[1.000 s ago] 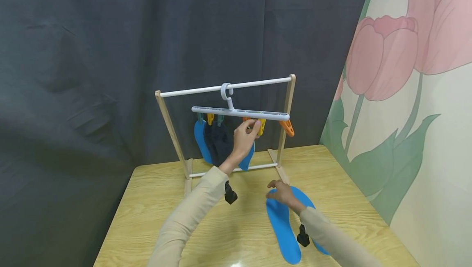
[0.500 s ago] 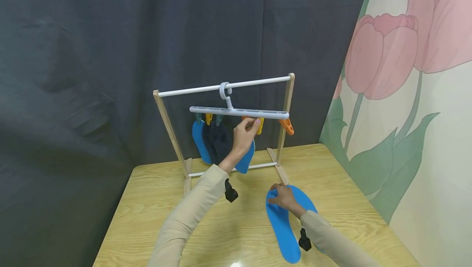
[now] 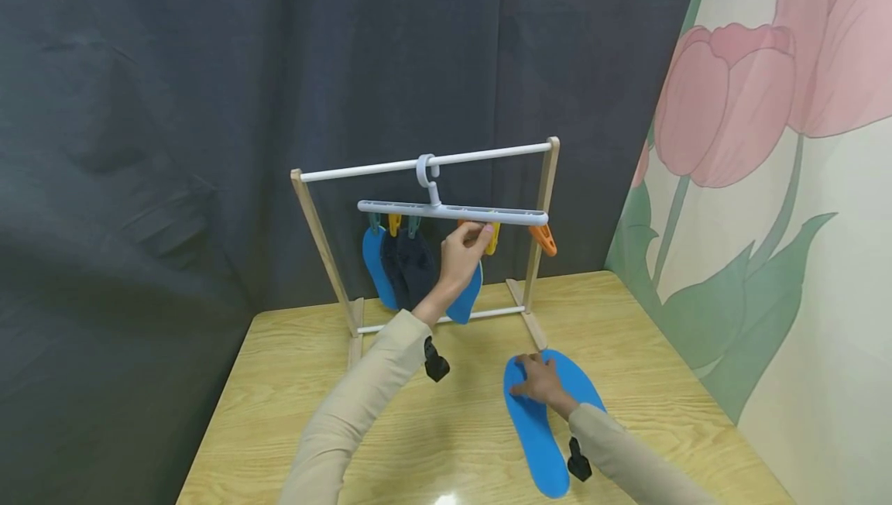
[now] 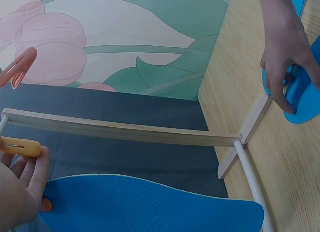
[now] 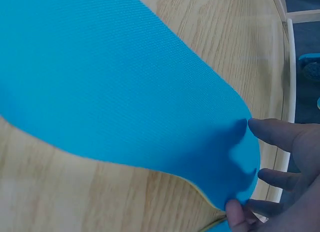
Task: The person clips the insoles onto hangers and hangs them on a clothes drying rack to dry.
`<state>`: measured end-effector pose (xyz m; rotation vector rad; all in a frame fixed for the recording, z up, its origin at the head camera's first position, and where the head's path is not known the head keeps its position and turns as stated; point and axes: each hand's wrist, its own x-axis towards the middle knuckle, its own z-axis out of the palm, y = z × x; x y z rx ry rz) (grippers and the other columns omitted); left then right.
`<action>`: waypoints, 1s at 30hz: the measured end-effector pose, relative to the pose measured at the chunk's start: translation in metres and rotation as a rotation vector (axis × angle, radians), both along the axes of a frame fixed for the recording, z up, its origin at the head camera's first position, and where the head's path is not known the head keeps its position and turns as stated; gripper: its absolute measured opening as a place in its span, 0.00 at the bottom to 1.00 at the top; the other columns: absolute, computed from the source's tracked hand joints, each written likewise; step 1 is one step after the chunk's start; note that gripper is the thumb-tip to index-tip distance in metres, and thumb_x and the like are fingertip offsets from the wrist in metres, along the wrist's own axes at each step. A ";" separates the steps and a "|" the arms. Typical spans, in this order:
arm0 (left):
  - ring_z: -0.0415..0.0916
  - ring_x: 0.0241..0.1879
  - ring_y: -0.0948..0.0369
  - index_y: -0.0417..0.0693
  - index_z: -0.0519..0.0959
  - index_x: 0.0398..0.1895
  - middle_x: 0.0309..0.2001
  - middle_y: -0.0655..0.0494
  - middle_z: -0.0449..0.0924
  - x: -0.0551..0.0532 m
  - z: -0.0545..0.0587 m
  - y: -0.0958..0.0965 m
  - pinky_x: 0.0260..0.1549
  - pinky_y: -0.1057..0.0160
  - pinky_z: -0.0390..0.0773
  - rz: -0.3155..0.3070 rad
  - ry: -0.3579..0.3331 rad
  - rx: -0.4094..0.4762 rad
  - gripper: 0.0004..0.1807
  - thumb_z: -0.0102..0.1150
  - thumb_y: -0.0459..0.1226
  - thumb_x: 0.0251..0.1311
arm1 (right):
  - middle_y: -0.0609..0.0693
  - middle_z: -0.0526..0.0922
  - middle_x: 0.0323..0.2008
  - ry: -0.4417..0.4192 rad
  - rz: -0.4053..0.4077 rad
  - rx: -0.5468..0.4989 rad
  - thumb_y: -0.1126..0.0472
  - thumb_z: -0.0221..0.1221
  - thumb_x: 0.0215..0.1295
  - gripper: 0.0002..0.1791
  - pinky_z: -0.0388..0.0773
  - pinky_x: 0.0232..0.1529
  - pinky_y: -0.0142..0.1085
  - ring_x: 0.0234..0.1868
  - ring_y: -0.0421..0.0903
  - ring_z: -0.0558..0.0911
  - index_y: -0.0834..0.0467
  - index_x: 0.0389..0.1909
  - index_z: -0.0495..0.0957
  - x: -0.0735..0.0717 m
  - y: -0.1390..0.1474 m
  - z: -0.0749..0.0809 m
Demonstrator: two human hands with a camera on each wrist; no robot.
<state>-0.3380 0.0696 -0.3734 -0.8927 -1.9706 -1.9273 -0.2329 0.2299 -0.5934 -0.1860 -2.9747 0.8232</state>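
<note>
My left hand (image 3: 456, 261) pinches a yellow clothespin (image 4: 20, 147) under the hanger (image 3: 502, 214). A blue insole (image 4: 155, 204) hangs beside it, its top partly hidden behind the hand; an orange clothespin shows there in part. My right hand (image 3: 540, 381) is over the rounded end of one insole (image 3: 538, 439) on the table, overlapping a second insole (image 3: 574, 373). In the right wrist view, its spread fingertips (image 5: 260, 127) touch the insole's edge, with the thumb at the near side.
A wooden rack (image 3: 324, 253) with white rods bears the hanger. At the hanger's left, another blue insole (image 3: 376, 269) and a dark cloth item (image 3: 414, 265) hang from clothespins. An orange clothespin (image 3: 543, 239) hangs tilted at the right end. A dark curtain (image 3: 390, 48) stands behind.
My right hand has come down onto the insole's end, its fingers spreading. My left hand stays at the yellow clothespin; the insole hanging by it sways slightly.
</note>
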 end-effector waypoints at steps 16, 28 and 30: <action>0.82 0.45 0.43 0.27 0.79 0.54 0.44 0.34 0.83 0.022 0.024 -0.014 0.43 0.50 0.83 -0.072 -0.029 -0.059 0.16 0.55 0.33 0.71 | 0.71 0.69 0.56 0.027 -0.051 0.013 0.60 0.78 0.46 0.38 0.67 0.48 0.64 0.54 0.70 0.63 0.65 0.59 0.74 0.000 -0.006 -0.002; 0.84 0.41 0.46 0.31 0.79 0.56 0.44 0.36 0.84 -0.010 0.002 -0.001 0.39 0.60 0.85 -0.109 -0.081 -0.058 0.18 0.56 0.37 0.72 | 0.70 0.66 0.58 0.053 -0.048 0.011 0.61 0.80 0.42 0.44 0.67 0.48 0.65 0.56 0.71 0.64 0.64 0.62 0.71 -0.002 -0.005 -0.002; 0.84 0.41 0.46 0.31 0.79 0.56 0.44 0.36 0.83 -0.010 0.002 -0.001 0.38 0.61 0.85 -0.119 -0.085 -0.059 0.18 0.55 0.36 0.72 | 0.70 0.66 0.59 0.057 -0.052 0.011 0.61 0.80 0.41 0.47 0.68 0.49 0.65 0.56 0.71 0.64 0.64 0.64 0.69 -0.003 -0.006 -0.003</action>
